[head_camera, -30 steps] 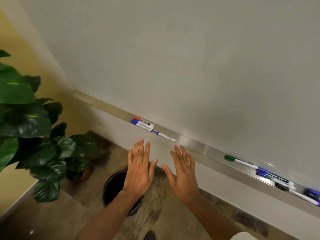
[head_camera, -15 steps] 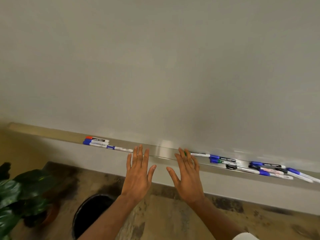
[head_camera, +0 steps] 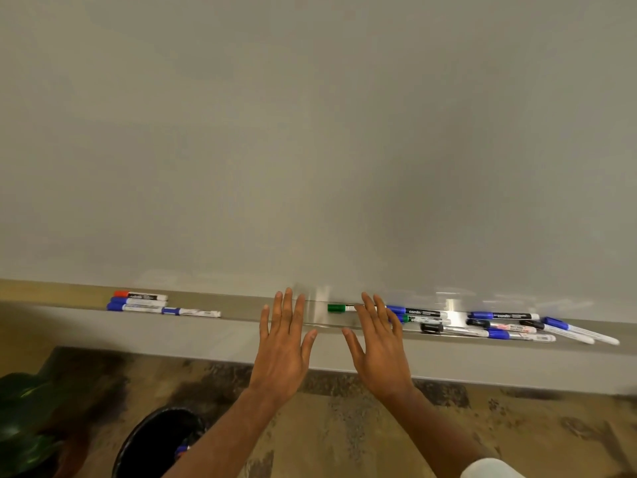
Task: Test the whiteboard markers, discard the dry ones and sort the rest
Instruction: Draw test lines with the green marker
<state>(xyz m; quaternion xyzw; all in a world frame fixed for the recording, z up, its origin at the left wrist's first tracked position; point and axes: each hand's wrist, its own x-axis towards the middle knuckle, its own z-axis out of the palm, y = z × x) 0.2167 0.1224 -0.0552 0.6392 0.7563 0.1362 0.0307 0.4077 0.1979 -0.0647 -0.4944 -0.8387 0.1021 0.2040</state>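
Along the whiteboard tray (head_camera: 241,307), the left hand (head_camera: 282,346) and right hand (head_camera: 381,350) stay spread flat and empty, as before. The green marker (head_camera: 337,308) now shows beside the right fingertips. A heap of markers (head_camera: 499,326) lies right, a small group (head_camera: 144,302) left. Near left, the black bin (head_camera: 155,443) holds a blue-capped marker (head_camera: 181,450).

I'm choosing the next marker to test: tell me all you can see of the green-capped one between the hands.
The green marker lies flat on the metal tray below the whiteboard, with its cap on and pointing left. It has a glossy green cap and a white barrel, likely plastic. The right hand covers the rest of the barrel; whether it touches the marker cannot be told.
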